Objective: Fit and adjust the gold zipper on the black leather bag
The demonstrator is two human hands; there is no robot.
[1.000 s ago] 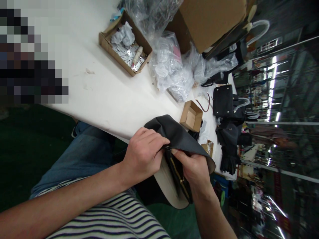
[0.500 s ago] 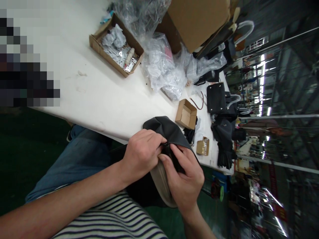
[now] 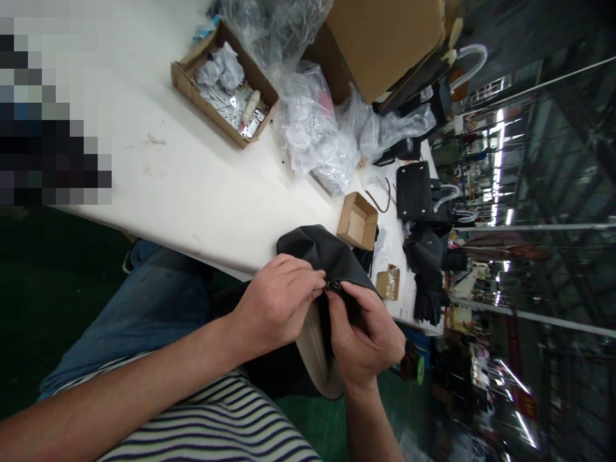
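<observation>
A black leather-like bag (image 3: 320,250) with a stitched edge and a beige lining (image 3: 315,353) lies across my lap, its upper part against the table's edge. My left hand (image 3: 279,298) is closed, its fingertips pinching the stitched edge. Facing it, my right hand (image 3: 366,327) pinches the same edge between thumb and index finger. A small dark piece (image 3: 332,284), perhaps part of a zipper, shows between the two sets of fingertips. Its exact kind is too small to make out. The inside of the bag is mostly hidden by my hands.
On the white table (image 3: 192,186) stand a cardboard box of metal pieces (image 3: 226,96), plastic-wrapped bundles (image 3: 322,135), a small open carton (image 3: 359,221) and another small box (image 3: 387,282). Finished-looking black bags (image 3: 414,191) stand farther off. A large carton (image 3: 385,45) is at the top.
My right hand has shifted slightly right, and its thumb has risen to the bag's edge. My left fingertips have slid a little right. The small dark piece now shows between them.
</observation>
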